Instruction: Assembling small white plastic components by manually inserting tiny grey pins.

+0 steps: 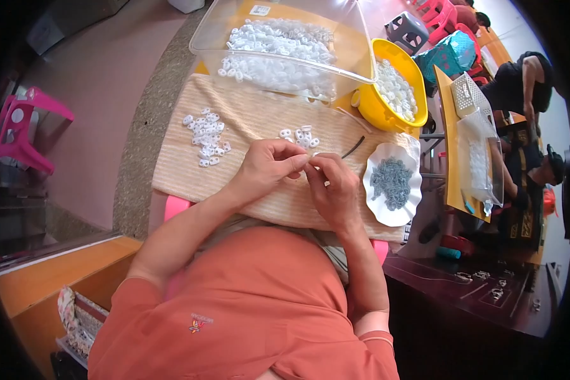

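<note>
My left hand [269,166] and my right hand [334,188] meet over the beige towel [253,120], thumbs and forefingers pinched together. Whatever lies between the fingertips is too small and covered to make out. Just beyond them lies a small group of white oval plastic pieces with holes [301,136]. A larger pile of such white pieces [206,134] rests on the towel to the left. Right of my right hand stands a white scalloped dish [373,201] holding many small grey-blue translucent parts [392,182]. A thin dark strip [353,147] lies near my right fingers.
A clear plastic bin [354,63] of white pieces stands at the back, beside a yellow basin [418,69] of more pieces. People [532,76] sit at another table [453,171] on the right. A pink stool [28,126] stands on the floor at left.
</note>
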Demonstrator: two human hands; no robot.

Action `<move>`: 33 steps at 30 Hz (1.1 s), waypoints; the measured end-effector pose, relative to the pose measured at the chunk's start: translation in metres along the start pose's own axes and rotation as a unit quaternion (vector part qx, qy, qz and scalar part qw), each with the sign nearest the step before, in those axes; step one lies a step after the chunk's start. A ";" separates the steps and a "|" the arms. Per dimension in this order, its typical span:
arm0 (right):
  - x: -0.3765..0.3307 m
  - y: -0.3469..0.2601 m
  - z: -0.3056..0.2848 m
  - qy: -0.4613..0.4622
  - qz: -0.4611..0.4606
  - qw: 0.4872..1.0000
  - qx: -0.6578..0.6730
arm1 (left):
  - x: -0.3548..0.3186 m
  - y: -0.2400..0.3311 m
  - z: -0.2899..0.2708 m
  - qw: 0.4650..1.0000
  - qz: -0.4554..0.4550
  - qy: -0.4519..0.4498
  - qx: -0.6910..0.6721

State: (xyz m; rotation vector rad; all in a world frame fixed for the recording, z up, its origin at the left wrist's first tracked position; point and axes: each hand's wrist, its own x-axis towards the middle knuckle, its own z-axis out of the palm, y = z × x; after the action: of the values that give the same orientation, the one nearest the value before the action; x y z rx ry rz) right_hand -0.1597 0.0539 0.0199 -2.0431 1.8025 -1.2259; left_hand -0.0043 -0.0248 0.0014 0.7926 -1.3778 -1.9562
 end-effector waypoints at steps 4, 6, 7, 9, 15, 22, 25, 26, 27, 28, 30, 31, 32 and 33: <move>-0.004 0.001 0.007 0.029 0.002 0.999 0.026 | 0.000 0.000 0.000 0.999 -0.002 -0.013 -0.050; -0.006 0.001 0.009 0.035 0.015 0.998 0.056 | 0.000 0.000 0.000 0.998 -0.007 -0.017 -0.065; -0.007 0.001 0.009 0.040 0.027 0.995 0.089 | -0.001 -0.001 -0.001 0.997 -0.012 -0.018 -0.078; -0.010 -0.003 0.006 0.027 0.063 0.990 0.126 | -0.001 -0.001 -0.002 0.996 -0.017 -0.017 -0.085; 0.003 0.015 -0.031 0.016 0.052 0.996 0.065 | -0.001 0.000 0.002 0.995 -0.034 -0.004 -0.090; 0.030 0.034 -0.060 -0.128 -0.011 0.975 -0.180 | -0.002 0.000 0.005 0.997 -0.036 -0.003 -0.072; 0.033 0.036 -0.058 -0.154 -0.014 0.968 -0.198 | -0.001 -0.003 0.004 0.996 -0.027 -0.010 -0.082; 0.034 0.035 -0.058 -0.163 -0.008 0.965 -0.203 | -0.001 -0.003 0.004 0.996 -0.029 -0.009 -0.083; 0.033 0.036 -0.056 -0.164 -0.008 0.965 -0.203 | -0.002 -0.003 0.004 0.996 -0.030 -0.006 -0.085; 0.033 0.039 -0.056 -0.175 -0.010 0.962 -0.208 | -0.002 -0.002 0.005 0.996 -0.031 -0.003 -0.088; 0.034 0.041 -0.055 -0.187 -0.013 0.959 -0.213 | -0.002 -0.004 0.005 0.996 -0.030 -0.004 -0.089; 0.035 0.042 -0.054 -0.198 0.019 0.955 -0.220 | -0.002 -0.004 0.004 0.996 -0.028 -0.006 -0.089; 0.036 0.042 -0.054 -0.209 0.051 0.950 -0.226 | -0.002 -0.005 0.004 0.996 -0.027 -0.006 -0.090; 0.036 0.043 -0.054 -0.209 0.050 0.950 -0.227 | -0.002 -0.005 0.004 0.995 -0.028 -0.012 -0.090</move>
State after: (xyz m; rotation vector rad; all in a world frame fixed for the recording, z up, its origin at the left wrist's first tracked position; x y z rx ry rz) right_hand -0.2294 0.0313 0.0461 -2.1747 2.0595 -0.3191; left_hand -0.0067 -0.0201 -0.0024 0.7320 -1.1836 -2.1051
